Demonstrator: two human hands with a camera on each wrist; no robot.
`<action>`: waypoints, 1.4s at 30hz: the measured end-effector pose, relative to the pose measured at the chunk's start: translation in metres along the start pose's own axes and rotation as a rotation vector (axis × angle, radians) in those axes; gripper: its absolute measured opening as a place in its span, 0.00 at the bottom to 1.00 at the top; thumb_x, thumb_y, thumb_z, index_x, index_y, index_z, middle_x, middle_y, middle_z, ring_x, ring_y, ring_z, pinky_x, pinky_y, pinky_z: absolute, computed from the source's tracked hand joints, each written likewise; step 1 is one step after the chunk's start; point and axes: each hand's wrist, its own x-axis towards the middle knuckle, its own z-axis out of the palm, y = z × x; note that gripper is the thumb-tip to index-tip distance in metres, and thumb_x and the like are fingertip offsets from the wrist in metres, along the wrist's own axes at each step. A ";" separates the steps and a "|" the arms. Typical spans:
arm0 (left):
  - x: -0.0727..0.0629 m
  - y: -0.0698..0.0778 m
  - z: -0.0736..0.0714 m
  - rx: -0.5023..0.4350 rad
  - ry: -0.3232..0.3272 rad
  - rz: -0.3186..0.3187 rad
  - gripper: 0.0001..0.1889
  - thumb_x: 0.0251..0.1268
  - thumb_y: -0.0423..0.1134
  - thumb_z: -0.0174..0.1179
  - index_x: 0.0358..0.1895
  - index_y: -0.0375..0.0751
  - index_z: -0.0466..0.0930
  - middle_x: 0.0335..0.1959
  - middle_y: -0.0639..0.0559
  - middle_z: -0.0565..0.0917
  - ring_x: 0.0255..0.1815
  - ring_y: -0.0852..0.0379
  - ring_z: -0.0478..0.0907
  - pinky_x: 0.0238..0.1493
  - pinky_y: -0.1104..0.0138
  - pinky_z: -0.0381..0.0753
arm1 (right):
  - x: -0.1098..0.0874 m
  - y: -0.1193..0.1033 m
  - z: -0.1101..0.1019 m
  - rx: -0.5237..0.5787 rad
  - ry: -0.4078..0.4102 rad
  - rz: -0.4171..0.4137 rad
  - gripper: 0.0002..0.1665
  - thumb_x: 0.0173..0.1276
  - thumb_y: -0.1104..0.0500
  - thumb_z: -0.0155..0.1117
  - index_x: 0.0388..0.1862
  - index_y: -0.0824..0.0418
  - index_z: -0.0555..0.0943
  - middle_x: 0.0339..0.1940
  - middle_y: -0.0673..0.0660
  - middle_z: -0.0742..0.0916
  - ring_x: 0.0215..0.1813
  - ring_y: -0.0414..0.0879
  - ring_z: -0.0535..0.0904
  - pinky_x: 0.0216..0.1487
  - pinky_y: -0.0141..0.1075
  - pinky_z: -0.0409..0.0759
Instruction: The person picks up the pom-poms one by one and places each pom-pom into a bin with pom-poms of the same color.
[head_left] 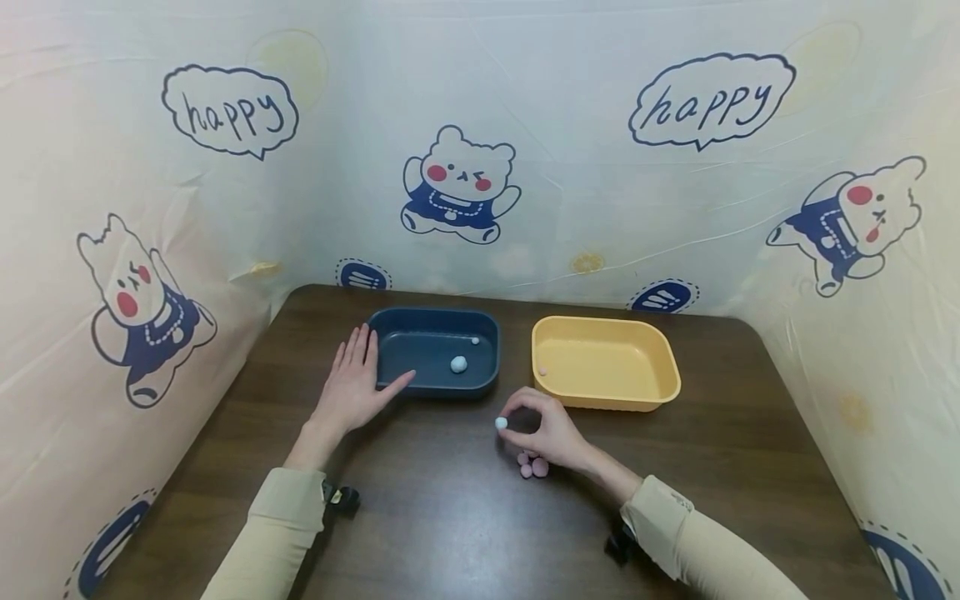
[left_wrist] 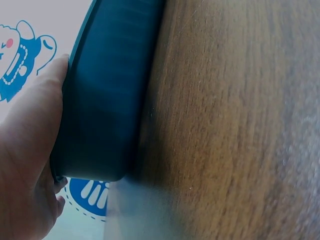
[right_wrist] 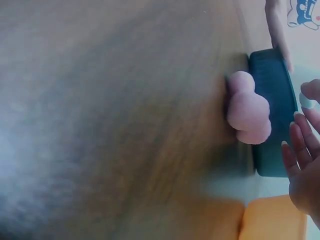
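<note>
My left hand (head_left: 352, 385) rests against the left end of a dark blue tray (head_left: 412, 354), fingers straight and thumb spread over its near rim. In the left wrist view that hand lies along the side of the tray (left_wrist: 107, 100). Between thumb and forefinger, my right hand (head_left: 553, 430) pinches a small light blue ball (head_left: 501, 423) above the table, between the two trays and nearer me. Several pink balls (head_left: 540, 467) sit clustered just below this hand. Inside the blue tray lie a larger light blue ball (head_left: 458, 364) and a tiny one (head_left: 475, 341).
A yellow tray (head_left: 607, 371) stands right of the blue one, with a small pink ball (head_left: 542, 371) at its left side. Both trays are on a brown wooden table (head_left: 420, 517). A printed curtain (head_left: 570, 167) surrounds the table's back and sides.
</note>
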 end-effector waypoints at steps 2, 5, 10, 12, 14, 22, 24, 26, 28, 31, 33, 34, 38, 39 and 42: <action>0.000 0.000 0.000 -0.001 0.001 0.001 0.63 0.75 0.81 0.46 0.90 0.32 0.40 0.94 0.35 0.37 0.95 0.32 0.36 0.93 0.36 0.39 | 0.003 -0.002 -0.001 -0.008 0.018 -0.008 0.12 0.68 0.64 0.81 0.48 0.55 0.89 0.49 0.52 0.91 0.56 0.51 0.88 0.66 0.38 0.84; -0.001 0.000 0.000 -0.003 0.003 0.001 0.63 0.74 0.81 0.47 0.90 0.32 0.40 0.94 0.35 0.37 0.95 0.32 0.36 0.93 0.37 0.39 | 0.008 -0.005 -0.003 -0.013 0.047 -0.019 0.11 0.69 0.64 0.81 0.47 0.55 0.89 0.48 0.52 0.91 0.56 0.52 0.88 0.65 0.39 0.84; 0.000 0.000 -0.001 0.002 0.005 0.000 0.63 0.74 0.81 0.47 0.90 0.32 0.40 0.94 0.35 0.38 0.95 0.32 0.37 0.93 0.37 0.39 | 0.018 -0.010 -0.005 -0.030 0.078 -0.025 0.11 0.70 0.64 0.80 0.47 0.54 0.89 0.47 0.52 0.91 0.55 0.54 0.87 0.64 0.44 0.84; 0.000 0.000 -0.001 0.004 0.005 0.000 0.63 0.74 0.81 0.47 0.90 0.32 0.40 0.94 0.35 0.38 0.95 0.32 0.37 0.93 0.37 0.39 | 0.023 -0.012 -0.006 -0.035 0.089 -0.019 0.11 0.69 0.64 0.80 0.47 0.54 0.89 0.47 0.52 0.91 0.56 0.54 0.87 0.64 0.48 0.85; -0.001 0.000 -0.001 0.006 0.003 0.000 0.63 0.74 0.81 0.47 0.90 0.32 0.40 0.94 0.34 0.38 0.95 0.32 0.37 0.93 0.37 0.39 | 0.029 -0.013 -0.008 -0.037 0.107 -0.020 0.11 0.69 0.63 0.80 0.48 0.55 0.89 0.47 0.53 0.91 0.56 0.55 0.86 0.63 0.53 0.85; 0.002 0.001 0.001 0.022 0.005 -0.006 0.64 0.74 0.82 0.46 0.90 0.30 0.40 0.93 0.32 0.39 0.94 0.31 0.38 0.92 0.35 0.40 | 0.050 -0.014 -0.016 0.010 0.169 0.011 0.11 0.68 0.64 0.81 0.47 0.60 0.89 0.47 0.59 0.91 0.55 0.55 0.86 0.64 0.61 0.85; 0.002 0.002 0.001 0.021 0.002 -0.006 0.64 0.74 0.82 0.46 0.90 0.31 0.40 0.93 0.32 0.38 0.94 0.31 0.38 0.92 0.35 0.40 | 0.053 -0.013 -0.017 0.010 0.167 0.023 0.11 0.69 0.63 0.81 0.47 0.60 0.89 0.47 0.59 0.91 0.55 0.55 0.86 0.64 0.59 0.85; 0.002 0.002 0.000 0.017 -0.002 -0.007 0.64 0.74 0.82 0.46 0.90 0.31 0.40 0.93 0.33 0.38 0.95 0.32 0.37 0.92 0.35 0.39 | 0.055 -0.013 -0.017 0.004 0.163 0.034 0.11 0.69 0.62 0.80 0.48 0.60 0.89 0.48 0.59 0.92 0.56 0.55 0.86 0.65 0.58 0.86; 0.002 0.002 0.000 0.011 -0.004 -0.009 0.63 0.74 0.81 0.46 0.90 0.32 0.39 0.93 0.34 0.38 0.95 0.32 0.37 0.93 0.36 0.38 | 0.057 -0.012 -0.017 -0.003 0.159 0.040 0.12 0.70 0.62 0.80 0.49 0.60 0.89 0.48 0.59 0.92 0.56 0.56 0.86 0.66 0.59 0.86; 0.001 0.002 0.000 0.010 -0.001 -0.005 0.63 0.74 0.82 0.46 0.91 0.33 0.40 0.94 0.35 0.37 0.95 0.33 0.37 0.93 0.38 0.39 | 0.061 -0.011 -0.016 -0.006 0.154 0.068 0.12 0.71 0.61 0.79 0.51 0.59 0.89 0.50 0.60 0.92 0.58 0.57 0.86 0.67 0.60 0.86; 0.000 0.002 0.000 0.010 0.003 -0.002 0.63 0.74 0.82 0.46 0.91 0.33 0.40 0.94 0.35 0.38 0.95 0.33 0.37 0.93 0.38 0.39 | 0.064 -0.011 -0.016 -0.007 0.155 0.081 0.13 0.71 0.60 0.79 0.52 0.59 0.89 0.51 0.60 0.92 0.59 0.57 0.86 0.68 0.61 0.86; 0.000 0.002 0.000 0.011 0.004 -0.002 0.63 0.74 0.82 0.46 0.91 0.33 0.40 0.94 0.35 0.38 0.95 0.33 0.37 0.93 0.38 0.39 | 0.066 -0.011 -0.015 -0.007 0.155 0.087 0.13 0.72 0.60 0.79 0.52 0.59 0.89 0.52 0.60 0.91 0.59 0.57 0.86 0.68 0.61 0.85; 0.000 0.002 -0.001 0.015 0.006 -0.005 0.63 0.73 0.82 0.45 0.91 0.33 0.40 0.94 0.35 0.38 0.95 0.33 0.37 0.93 0.38 0.39 | 0.076 -0.012 -0.015 -0.007 0.159 0.107 0.14 0.73 0.59 0.78 0.54 0.60 0.87 0.54 0.60 0.91 0.61 0.57 0.86 0.70 0.60 0.85; 0.000 0.002 -0.001 0.015 0.005 -0.006 0.63 0.73 0.82 0.45 0.91 0.33 0.40 0.94 0.35 0.38 0.95 0.33 0.37 0.93 0.38 0.39 | 0.078 -0.012 -0.014 -0.009 0.160 0.113 0.14 0.74 0.58 0.77 0.55 0.60 0.87 0.54 0.60 0.90 0.61 0.57 0.86 0.70 0.60 0.86; 0.001 0.002 -0.001 0.016 0.008 -0.006 0.63 0.73 0.82 0.46 0.91 0.32 0.41 0.94 0.35 0.38 0.95 0.33 0.37 0.93 0.38 0.39 | 0.085 -0.013 -0.013 -0.011 0.164 0.119 0.15 0.74 0.58 0.77 0.56 0.60 0.87 0.55 0.60 0.90 0.60 0.56 0.86 0.69 0.56 0.87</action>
